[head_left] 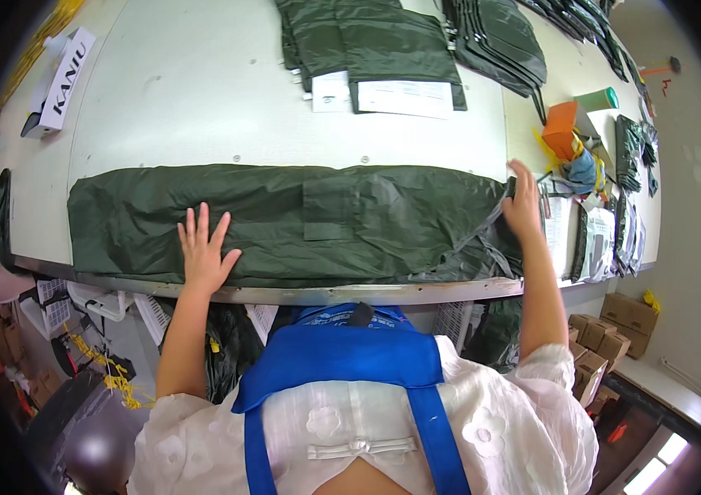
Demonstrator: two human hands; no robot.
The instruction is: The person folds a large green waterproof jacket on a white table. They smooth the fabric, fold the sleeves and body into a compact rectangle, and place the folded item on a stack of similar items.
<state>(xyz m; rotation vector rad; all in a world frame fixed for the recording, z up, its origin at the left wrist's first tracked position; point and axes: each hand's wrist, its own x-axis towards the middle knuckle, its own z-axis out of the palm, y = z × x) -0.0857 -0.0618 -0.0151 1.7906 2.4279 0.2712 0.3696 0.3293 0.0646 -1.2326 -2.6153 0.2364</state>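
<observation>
Head view. A dark green cloth (268,219) lies lengthwise across the center of the frame, along the near edge of a pale table (177,107). The left hand (207,249) rests palm down on the cloth's left half, fingers spread wide and straight, gripping nothing. The right hand (522,206) is at the cloth's right end, fingers extended and close together; whether it pinches the edge cannot be told. The cloth appears already laid out as a long strip, with a square patch near its middle; its left part is fairly flat, while the right end remains bunched and creased, so smoothing there seems unfinished.

At upper center lie other green pieces (400,54), apparently folded, with white paper sheets (405,97) at their near edge. A dark stack (503,45) lies to their right. The right of the table bears an orange box (561,129), a green roll (597,100) and plastic-wrapped packs (595,239); a white box (67,80) stands at upper left. A metal strip (342,294) edges the tabletop. Beyond are cardboard boxes (629,320) at lower right, a pale wall (693,173), and yellow straps (107,363) at lower left.
</observation>
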